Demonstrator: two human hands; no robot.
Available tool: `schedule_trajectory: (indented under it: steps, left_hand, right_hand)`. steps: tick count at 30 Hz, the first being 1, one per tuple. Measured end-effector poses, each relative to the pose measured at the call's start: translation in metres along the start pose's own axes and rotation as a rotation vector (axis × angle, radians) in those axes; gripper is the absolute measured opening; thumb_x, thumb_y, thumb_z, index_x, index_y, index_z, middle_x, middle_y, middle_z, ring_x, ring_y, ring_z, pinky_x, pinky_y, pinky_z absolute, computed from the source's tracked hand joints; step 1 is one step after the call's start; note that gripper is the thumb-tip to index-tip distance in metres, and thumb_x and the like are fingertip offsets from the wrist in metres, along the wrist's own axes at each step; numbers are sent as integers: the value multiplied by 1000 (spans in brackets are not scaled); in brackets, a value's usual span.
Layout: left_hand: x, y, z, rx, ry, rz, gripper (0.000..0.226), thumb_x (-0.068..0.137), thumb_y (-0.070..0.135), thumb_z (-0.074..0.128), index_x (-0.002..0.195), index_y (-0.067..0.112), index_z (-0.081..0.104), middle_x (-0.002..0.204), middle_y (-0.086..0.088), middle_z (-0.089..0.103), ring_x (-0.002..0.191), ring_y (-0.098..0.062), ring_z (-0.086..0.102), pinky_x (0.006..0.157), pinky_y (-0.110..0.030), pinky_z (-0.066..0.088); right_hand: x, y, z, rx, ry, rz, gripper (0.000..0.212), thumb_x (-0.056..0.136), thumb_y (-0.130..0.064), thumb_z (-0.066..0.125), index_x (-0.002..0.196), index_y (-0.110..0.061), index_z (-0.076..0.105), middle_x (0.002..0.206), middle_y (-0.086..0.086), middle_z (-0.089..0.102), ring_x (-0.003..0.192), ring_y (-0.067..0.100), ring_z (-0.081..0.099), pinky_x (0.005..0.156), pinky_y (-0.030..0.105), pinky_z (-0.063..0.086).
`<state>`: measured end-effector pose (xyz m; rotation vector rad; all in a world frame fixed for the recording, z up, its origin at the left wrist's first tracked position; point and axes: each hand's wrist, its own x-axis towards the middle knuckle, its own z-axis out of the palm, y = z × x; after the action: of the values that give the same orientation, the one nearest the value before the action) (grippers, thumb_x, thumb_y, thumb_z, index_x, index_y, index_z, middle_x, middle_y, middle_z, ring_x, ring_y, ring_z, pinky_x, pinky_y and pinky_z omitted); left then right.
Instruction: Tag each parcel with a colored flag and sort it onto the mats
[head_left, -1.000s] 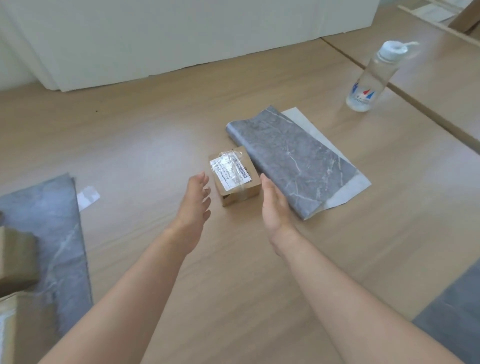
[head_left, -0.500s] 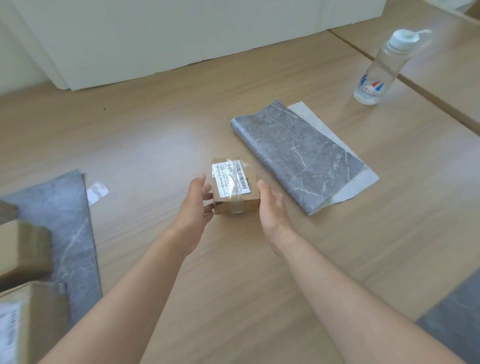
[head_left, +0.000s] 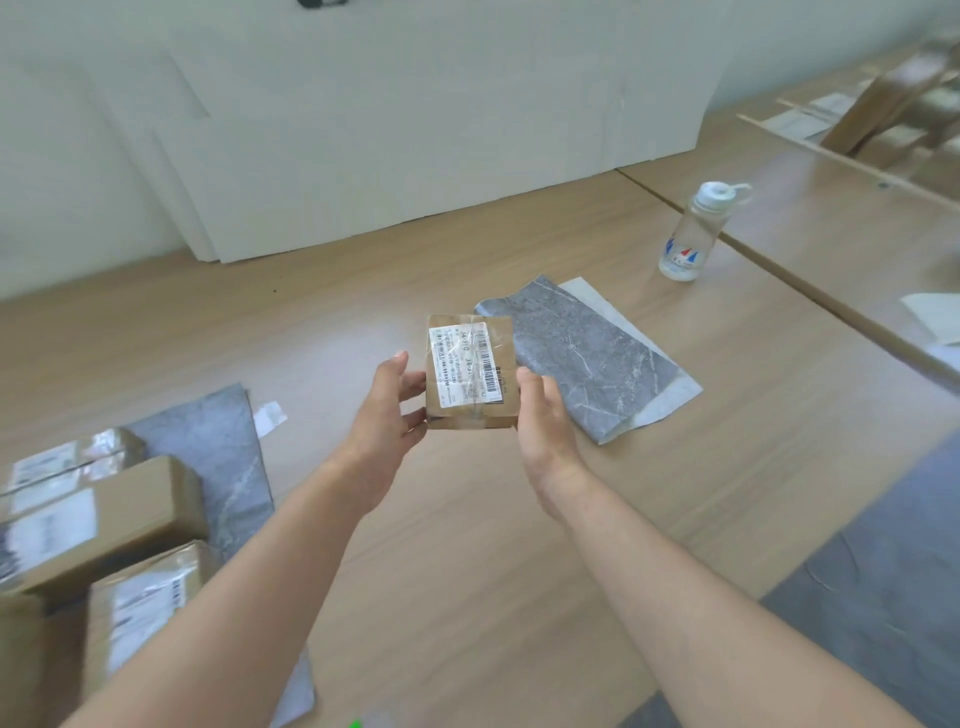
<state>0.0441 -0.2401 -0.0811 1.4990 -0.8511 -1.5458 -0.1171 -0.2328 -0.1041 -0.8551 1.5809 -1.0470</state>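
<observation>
Small cardboard parcel (head_left: 470, 371) up in both our hands, centre frame!
Our left hand (head_left: 387, 410) grips its left edge and our right hand (head_left: 545, 421) clasps the right. The label faces us, and the grey marbled mat (head_left: 587, 364) lies just behind on the wooden table (head_left: 467, 545).

**What stays unclear on the tabletop**

The print on the label (head_left: 462, 364) of the small parcel (head_left: 501, 410) is too small to read. The fingertips of the left hand (head_left: 387, 410) and most fingers of the right hand (head_left: 540, 415) are hidden behind it. At the left edge of the tabletop the cardboard boxes (head_left: 104, 514) are blurred, cut off, and cover part of the left mat (head_left: 223, 457). The right mat (head_left: 883, 597) at the near right corner is cut off too. A green speck (head_left: 356, 723) at the near edge cannot be identified.
</observation>
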Motion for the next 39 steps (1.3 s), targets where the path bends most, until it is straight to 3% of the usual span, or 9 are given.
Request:
schedule_trajectory:
  steps: [4, 7, 11, 14, 17, 22, 29, 34, 39]
  left_hand:
    - [-46, 26, -22, -16, -46, 45, 58, 99, 62, 38, 136, 22, 58, 134, 1, 60, 120, -28, 61, 115, -41, 39]
    - [-84, 46, -38, -7, -91, 91, 59, 99, 62, 37, 139, 23, 56, 132, 2, 59, 119, -27, 62, 115, -40, 39]
    - [-132, 73, -56, -7, -132, 147, 55, 99, 61, 38, 134, 24, 59, 128, 0, 60, 113, -27, 65, 112, -40, 42]
    - [-163, 94, -65, -8, -156, 186, 54, 98, 61, 39, 131, 25, 61, 127, -2, 61, 111, -28, 67, 111, -40, 44]
    - [-190, 113, -68, -6, -187, 221, 53, 97, 62, 41, 128, 25, 63, 130, -4, 60, 116, -33, 65, 110, -40, 44]
    - [-235, 140, -65, -11, -205, 287, 51, 97, 61, 41, 128, 26, 63, 131, -4, 61, 118, -33, 63, 110, -39, 44]
    - [-301, 150, -57, -21, -226, 397, 36, 101, 56, 38, 114, 33, 63, 130, -5, 60, 117, -31, 64, 104, -32, 46]
    - [-343, 135, -41, -25, -225, 423, 37, 104, 51, 35, 110, 30, 65, 120, -4, 64, 104, -27, 67, 90, -27, 49]
    - [-381, 109, -12, 3, -242, 415, 38, 105, 49, 32, 112, 29, 64, 115, -1, 63, 96, -23, 66, 87, -27, 48]
  right_hand:
    - [-52, -33, 6, -5, 3, -96, 27, 104, -44, 40, 112, -29, 62, 106, -16, 69, 100, -3, 62, 81, 20, 47]
    - [-96, -59, 10, -11, -16, -177, 29, 107, -35, 38, 93, -35, 63, 92, -26, 62, 76, -28, 54, 63, 2, 39]
    - [-148, -88, 15, -1, 6, -241, 32, 108, -30, 36, 92, -28, 64, 87, -22, 63, 66, -27, 53, 56, -2, 37]
    - [-183, -110, 17, -16, 43, -286, 35, 107, -33, 35, 104, -22, 68, 90, -19, 68, 72, -20, 59, 60, 5, 40]
    - [-215, -134, 14, -10, 81, -305, 33, 107, -34, 36, 99, -23, 66, 90, -16, 68, 82, -7, 59, 68, 18, 39]
    - [-260, -164, 4, 5, 119, -346, 35, 106, -36, 37, 107, -17, 66, 92, -12, 68, 85, 1, 59, 67, 15, 42]
    - [-307, -184, -9, 44, 106, -394, 56, 84, -59, 38, 106, -19, 71, 105, 0, 76, 107, 21, 68, 91, 39, 51]
    - [-341, -170, -37, 75, 93, -401, 63, 77, -64, 39, 105, -19, 72, 103, -1, 77, 106, 23, 70, 98, 45, 52]
    - [-379, -148, -77, 113, 105, -386, 54, 84, -54, 41, 106, -15, 72, 101, -1, 78, 104, 21, 71, 101, 47, 53]
